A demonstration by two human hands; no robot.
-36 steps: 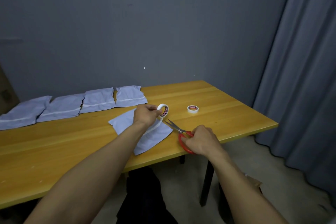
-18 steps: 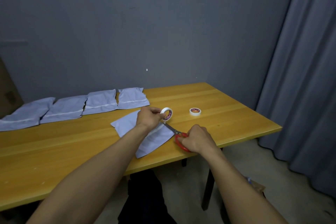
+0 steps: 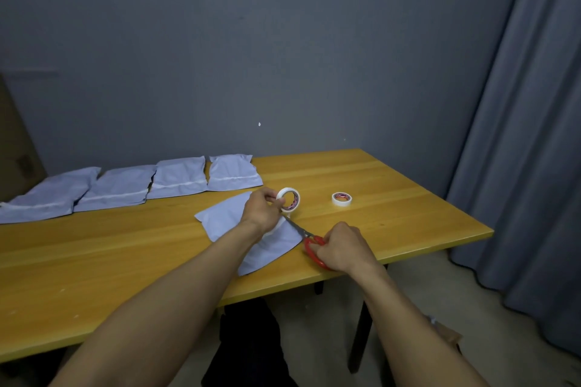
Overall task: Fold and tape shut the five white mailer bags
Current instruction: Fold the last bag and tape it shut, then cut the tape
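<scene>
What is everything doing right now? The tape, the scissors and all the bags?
Tape roll: held on edge by the left hand.
Scissors: gripped by the right hand, blades pointing at the roll.
Near bag: lying flat under the left hand.
Four far bags: in a row, each with a tape strip across.
Spare roll: flat on the table, untouched.

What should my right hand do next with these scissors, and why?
Likely snip the tape free: the left hand holds the tape roll above the nearest mailer bag, and the scissors in the right hand point their blades right under it.
</scene>
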